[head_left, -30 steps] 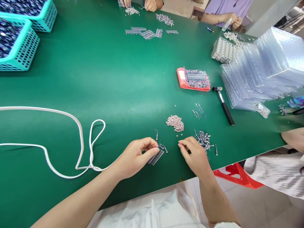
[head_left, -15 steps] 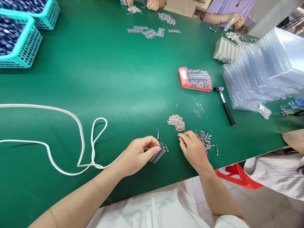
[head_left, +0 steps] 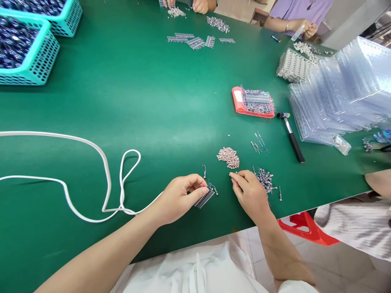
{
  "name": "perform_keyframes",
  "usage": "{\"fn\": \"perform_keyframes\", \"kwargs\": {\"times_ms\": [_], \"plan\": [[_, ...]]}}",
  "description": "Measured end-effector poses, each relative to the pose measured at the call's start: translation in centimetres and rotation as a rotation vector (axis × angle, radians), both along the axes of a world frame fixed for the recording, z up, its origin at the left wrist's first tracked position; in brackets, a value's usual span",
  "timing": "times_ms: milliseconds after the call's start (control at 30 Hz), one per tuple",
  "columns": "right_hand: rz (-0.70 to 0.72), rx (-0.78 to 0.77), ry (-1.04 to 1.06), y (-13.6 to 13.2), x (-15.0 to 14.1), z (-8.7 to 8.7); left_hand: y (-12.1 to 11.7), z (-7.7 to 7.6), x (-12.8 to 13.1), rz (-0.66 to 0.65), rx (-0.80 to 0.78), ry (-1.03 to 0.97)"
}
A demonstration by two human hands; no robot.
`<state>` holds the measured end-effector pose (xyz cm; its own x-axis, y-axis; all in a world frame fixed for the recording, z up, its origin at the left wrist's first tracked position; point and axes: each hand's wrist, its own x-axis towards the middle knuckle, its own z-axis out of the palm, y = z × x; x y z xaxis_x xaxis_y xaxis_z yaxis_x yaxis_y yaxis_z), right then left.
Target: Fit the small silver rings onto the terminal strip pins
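My left hand (head_left: 183, 197) is closed, thumb and forefinger pinched at the upper edge of a small dark gridded block (head_left: 204, 199) on the green table. Whatever lies between those fingertips is too small to make out. Thin wired pieces (head_left: 211, 187) stick out beside them. My right hand (head_left: 249, 191) has its thumb and forefinger together on a tiny round pinkish piece (head_left: 230, 174) at the table surface. Just beyond is a pile of similar round pieces (head_left: 228, 157). A heap of small wired parts (head_left: 265, 179) lies right of my right hand, partly covered by it.
A white cord (head_left: 105, 175) loops to the left. Rightward lie a hammer (head_left: 293, 138), a red pad with wired strips (head_left: 253, 101) and stacked clear plastic sheets (head_left: 339, 93). Teal baskets (head_left: 45, 61) stand far left. Other people's hands (head_left: 200, 5) work across the table.
The whole view has shifted slightly, with things appearing a little farther right. My right fingertips remain by the round pieces, and another loose piece now shows beside them. My left hand keeps its pinch.
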<state>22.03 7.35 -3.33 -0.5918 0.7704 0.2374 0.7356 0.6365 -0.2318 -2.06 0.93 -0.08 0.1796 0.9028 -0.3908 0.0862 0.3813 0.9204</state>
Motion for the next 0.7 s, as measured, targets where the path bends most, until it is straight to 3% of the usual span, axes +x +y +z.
{"fn": "perform_keyframes", "kwargs": {"times_ms": [400,600,700], "plan": [[0.060,-0.052,0.018,1.1,-0.4,0.1,-0.1,-0.2,0.0,-0.005,-0.014,-0.009],[0.060,0.068,-0.041,1.9,-1.2,-0.1,-0.1,-0.2,0.0,0.002,0.015,0.003],[0.042,-0.053,0.101,1.3,-1.7,0.4,-0.2,0.0,0.1,0.030,0.025,-0.035]]}}
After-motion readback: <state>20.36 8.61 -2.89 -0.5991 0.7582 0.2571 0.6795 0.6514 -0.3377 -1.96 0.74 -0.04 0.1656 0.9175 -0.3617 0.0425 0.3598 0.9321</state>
